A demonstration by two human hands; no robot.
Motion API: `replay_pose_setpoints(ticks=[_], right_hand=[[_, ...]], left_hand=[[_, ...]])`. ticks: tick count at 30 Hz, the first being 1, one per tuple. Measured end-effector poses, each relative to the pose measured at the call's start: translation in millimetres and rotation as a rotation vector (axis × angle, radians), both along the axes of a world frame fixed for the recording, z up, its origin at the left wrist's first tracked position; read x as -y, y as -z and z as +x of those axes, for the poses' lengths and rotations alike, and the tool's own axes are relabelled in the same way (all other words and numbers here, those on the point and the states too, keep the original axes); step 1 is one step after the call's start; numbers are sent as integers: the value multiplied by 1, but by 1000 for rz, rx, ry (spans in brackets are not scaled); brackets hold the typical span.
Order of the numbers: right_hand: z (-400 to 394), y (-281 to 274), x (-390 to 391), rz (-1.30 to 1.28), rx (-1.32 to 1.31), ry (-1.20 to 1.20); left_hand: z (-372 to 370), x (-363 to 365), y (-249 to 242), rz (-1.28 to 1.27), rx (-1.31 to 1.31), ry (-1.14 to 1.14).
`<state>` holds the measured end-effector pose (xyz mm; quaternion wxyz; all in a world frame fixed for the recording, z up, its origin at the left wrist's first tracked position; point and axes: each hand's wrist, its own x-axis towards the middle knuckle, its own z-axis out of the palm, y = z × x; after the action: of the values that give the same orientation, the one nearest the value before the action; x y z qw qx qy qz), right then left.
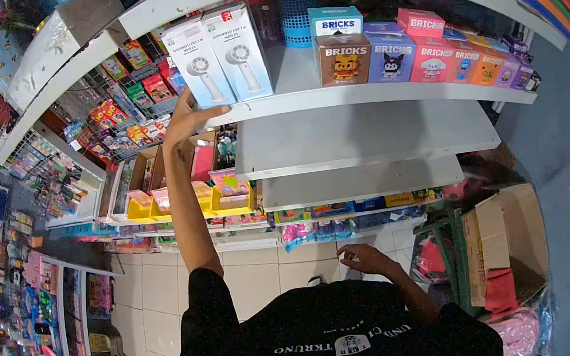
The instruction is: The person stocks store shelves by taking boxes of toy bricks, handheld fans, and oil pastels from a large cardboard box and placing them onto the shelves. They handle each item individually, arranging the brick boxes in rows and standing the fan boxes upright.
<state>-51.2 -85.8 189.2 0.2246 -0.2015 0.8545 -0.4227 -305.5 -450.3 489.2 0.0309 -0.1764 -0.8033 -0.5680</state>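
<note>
Two white handheld fan boxes, the left one [198, 62] and the right one [237, 52], stand upright side by side at the left of the upper shelf [296, 102]. My left hand [189, 118] is at the lower left corner of the left box, its fingers against the side and its thumb across the bottom front near the shelf edge. My right hand [365, 259] hangs low in front of the shelves, empty, with loosely bent fingers apart.
BRICKS boxes [344, 58] line the upper shelf's right side, near a blue basket [298, 17]. Below are grey shelves [359, 134] and yellow bins [232, 202]. An open cardboard box [522, 238] stands at right. Hanging goods [110, 114] fill the left.
</note>
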Motion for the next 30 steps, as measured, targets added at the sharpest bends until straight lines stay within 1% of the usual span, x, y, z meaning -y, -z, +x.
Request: replay_pose_setpoints(ticks=[17,22,30], right_hand=[[3,3,1,-18,-55,-60],[5,-2,5,64,-30,-42],[12,-6,11,87,-1,-39]], left_hand=[[2,-1,-3,9,25,19],[-1,0,3,33,-28,15],[2,-2,5,117,-109,62]])
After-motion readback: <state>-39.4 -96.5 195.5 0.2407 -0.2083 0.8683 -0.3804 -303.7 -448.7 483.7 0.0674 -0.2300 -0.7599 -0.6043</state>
